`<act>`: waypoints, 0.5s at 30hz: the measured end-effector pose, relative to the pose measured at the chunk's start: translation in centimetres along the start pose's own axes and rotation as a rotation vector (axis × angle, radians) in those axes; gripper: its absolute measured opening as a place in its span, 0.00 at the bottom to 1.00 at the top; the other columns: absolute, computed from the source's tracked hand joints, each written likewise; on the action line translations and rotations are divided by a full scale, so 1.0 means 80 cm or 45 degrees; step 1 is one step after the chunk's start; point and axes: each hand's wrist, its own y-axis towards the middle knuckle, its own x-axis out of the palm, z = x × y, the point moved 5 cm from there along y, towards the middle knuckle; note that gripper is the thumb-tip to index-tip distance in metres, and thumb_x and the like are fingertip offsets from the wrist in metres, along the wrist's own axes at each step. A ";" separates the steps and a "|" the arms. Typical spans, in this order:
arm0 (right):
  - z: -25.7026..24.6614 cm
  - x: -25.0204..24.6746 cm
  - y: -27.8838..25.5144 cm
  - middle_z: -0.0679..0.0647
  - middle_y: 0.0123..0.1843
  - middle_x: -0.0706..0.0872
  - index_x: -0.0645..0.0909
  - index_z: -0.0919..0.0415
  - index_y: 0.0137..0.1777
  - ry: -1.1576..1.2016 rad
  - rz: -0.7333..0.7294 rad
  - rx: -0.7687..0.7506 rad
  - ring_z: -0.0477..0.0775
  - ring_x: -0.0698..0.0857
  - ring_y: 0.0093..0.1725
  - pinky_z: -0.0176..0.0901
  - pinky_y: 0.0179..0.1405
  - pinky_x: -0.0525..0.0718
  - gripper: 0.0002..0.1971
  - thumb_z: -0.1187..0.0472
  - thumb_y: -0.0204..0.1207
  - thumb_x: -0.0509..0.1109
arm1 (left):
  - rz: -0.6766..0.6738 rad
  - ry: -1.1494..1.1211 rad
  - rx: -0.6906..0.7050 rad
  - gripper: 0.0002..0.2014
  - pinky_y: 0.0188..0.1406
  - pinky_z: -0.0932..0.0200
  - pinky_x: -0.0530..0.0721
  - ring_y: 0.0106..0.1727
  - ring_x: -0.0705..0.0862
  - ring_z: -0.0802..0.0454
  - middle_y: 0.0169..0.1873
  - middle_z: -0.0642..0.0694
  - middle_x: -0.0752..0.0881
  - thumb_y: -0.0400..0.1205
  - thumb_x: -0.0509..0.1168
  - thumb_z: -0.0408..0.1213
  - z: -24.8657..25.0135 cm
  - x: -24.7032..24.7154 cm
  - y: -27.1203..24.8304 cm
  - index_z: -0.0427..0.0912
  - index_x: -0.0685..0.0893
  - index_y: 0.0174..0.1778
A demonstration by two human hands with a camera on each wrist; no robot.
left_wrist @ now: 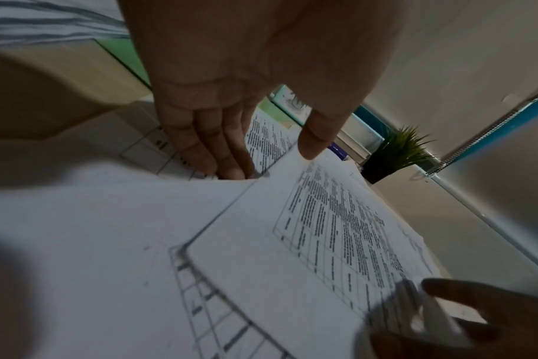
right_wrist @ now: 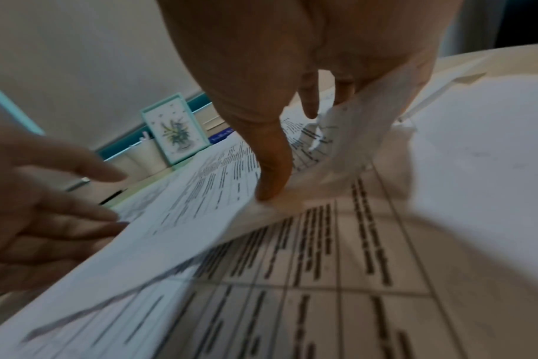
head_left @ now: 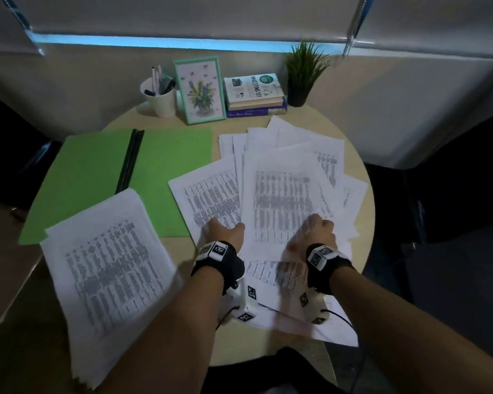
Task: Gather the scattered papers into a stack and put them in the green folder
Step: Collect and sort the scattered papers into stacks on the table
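An open green folder (head_left: 97, 177) lies on the left of the round table. A gathered stack of printed papers (head_left: 108, 268) sits at the front left, its far corner over the folder and its near end past the table edge. Scattered papers (head_left: 291, 149) fan across the right half. My left hand (head_left: 225, 226) (left_wrist: 261, 160) presses straight fingers (left_wrist: 224, 160) flat on one sheet (head_left: 208, 194). My right hand (head_left: 318, 223) (right_wrist: 292, 158) pinches the near edge of a table-printed sheet (head_left: 279, 200) (right_wrist: 200, 206), thumb on top, and that edge curls up.
Along the back stand a white pen cup (head_left: 160, 100), a framed flower picture (head_left: 201, 91), a pile of books (head_left: 254, 95) and a small potted plant (head_left: 302, 75). The table rim (head_left: 369, 200) runs close to the rightmost sheets. Dark floor surrounds the table.
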 end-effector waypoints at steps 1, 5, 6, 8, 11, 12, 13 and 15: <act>-0.002 0.005 -0.001 0.60 0.66 0.69 0.66 0.55 0.70 0.056 -0.004 -0.026 0.68 0.78 0.60 0.60 0.60 0.80 0.32 0.56 0.69 0.76 | -0.027 0.012 0.002 0.41 0.74 0.42 0.68 0.79 0.66 0.39 0.83 0.44 0.60 0.77 0.63 0.56 0.001 0.003 0.006 0.46 0.56 0.84; 0.002 0.010 -0.005 0.58 0.55 0.82 0.54 0.52 0.82 0.298 0.001 -0.084 0.58 0.84 0.49 0.45 0.42 0.81 0.41 0.65 0.73 0.72 | -0.094 0.049 0.048 0.46 0.69 0.40 0.76 0.67 0.80 0.39 0.71 0.45 0.79 0.63 0.60 0.73 -0.003 0.014 0.037 0.48 0.75 0.73; 0.004 0.013 -0.005 0.54 0.46 0.81 0.52 0.50 0.82 0.385 -0.051 -0.082 0.54 0.83 0.41 0.43 0.35 0.80 0.41 0.68 0.74 0.71 | -0.095 0.037 0.043 0.49 0.67 0.40 0.78 0.64 0.82 0.38 0.68 0.45 0.81 0.58 0.61 0.78 -0.012 0.020 0.056 0.49 0.78 0.69; 0.009 0.018 -0.001 0.50 0.40 0.78 0.55 0.46 0.80 0.483 -0.144 -0.074 0.53 0.82 0.35 0.50 0.33 0.85 0.41 0.70 0.73 0.71 | -0.090 0.011 0.013 0.57 0.70 0.39 0.75 0.69 0.79 0.37 0.72 0.47 0.78 0.52 0.63 0.83 -0.025 0.028 0.076 0.49 0.75 0.73; 0.002 0.024 0.002 0.54 0.57 0.84 0.65 0.50 0.79 0.441 -0.279 -0.145 0.58 0.85 0.54 0.53 0.57 0.86 0.41 0.62 0.67 0.81 | -0.142 0.002 0.016 0.55 0.76 0.39 0.69 0.77 0.70 0.38 0.80 0.44 0.68 0.62 0.70 0.74 -0.009 0.018 0.051 0.46 0.65 0.81; -0.001 0.024 0.003 0.55 0.63 0.83 0.66 0.52 0.79 0.447 -0.306 -0.172 0.59 0.84 0.60 0.53 0.62 0.84 0.43 0.56 0.65 0.83 | -0.144 0.017 0.010 0.52 0.77 0.39 0.67 0.80 0.66 0.38 0.82 0.42 0.64 0.69 0.71 0.67 -0.006 0.014 0.046 0.42 0.60 0.83; -0.004 0.025 0.003 0.54 0.67 0.82 0.68 0.53 0.78 0.451 -0.336 -0.185 0.60 0.83 0.64 0.55 0.65 0.82 0.44 0.48 0.62 0.83 | -0.130 0.027 0.002 0.50 0.78 0.40 0.67 0.80 0.65 0.38 0.82 0.41 0.62 0.73 0.71 0.62 -0.007 0.011 0.048 0.40 0.57 0.83; -0.010 0.019 0.007 0.53 0.64 0.85 0.75 0.54 0.72 0.525 -0.318 -0.215 0.59 0.84 0.62 0.53 0.62 0.84 0.39 0.39 0.62 0.79 | -0.073 0.031 -0.030 0.48 0.76 0.40 0.70 0.79 0.67 0.36 0.81 0.38 0.64 0.74 0.72 0.58 -0.012 -0.003 0.051 0.37 0.58 0.83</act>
